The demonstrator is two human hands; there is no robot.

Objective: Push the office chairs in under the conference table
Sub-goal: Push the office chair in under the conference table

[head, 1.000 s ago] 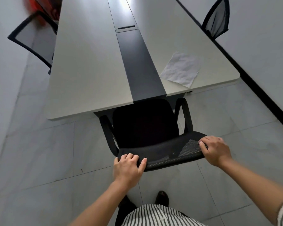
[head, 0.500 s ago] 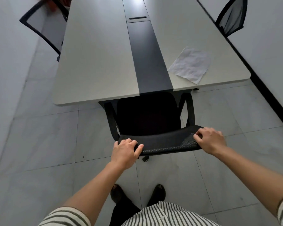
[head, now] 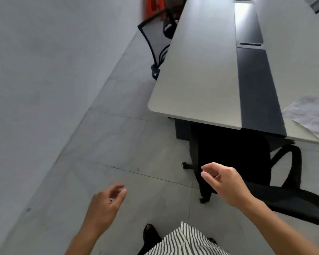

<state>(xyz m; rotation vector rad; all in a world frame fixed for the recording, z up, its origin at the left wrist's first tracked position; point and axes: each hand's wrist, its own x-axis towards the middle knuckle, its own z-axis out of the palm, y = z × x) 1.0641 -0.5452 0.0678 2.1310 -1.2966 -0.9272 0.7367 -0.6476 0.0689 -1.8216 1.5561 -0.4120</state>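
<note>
A black office chair (head: pixel 247 159) stands at the near end of the white conference table (head: pixel 201 74), its seat partly under the tabletop and its mesh backrest (head: pixel 293 201) toward me. My left hand (head: pixel 105 205) hovers over the floor, left of the chair, fingers loosely apart and empty. In front of the chair's left side my right hand (head: pixel 223 181) hangs in the air, fingers curled but apart, touching nothing. A second mesh-backed chair (head: pixel 155 43) stands along the table's left side, farther away.
A grey wall (head: pixel 44 70) runs along the left, leaving a narrow tiled aisle (head: pixel 118 135) beside the table. A sheet of paper (head: pixel 309 115) lies on the table's right part. Something orange (head: pixel 153 4) sits at the far end. My shoes and striped shirt show below.
Both hands have let go of the chair's backrest and pulled back. My view has swung left toward the aisle. The chair stands farther under the table than a second ago.
</note>
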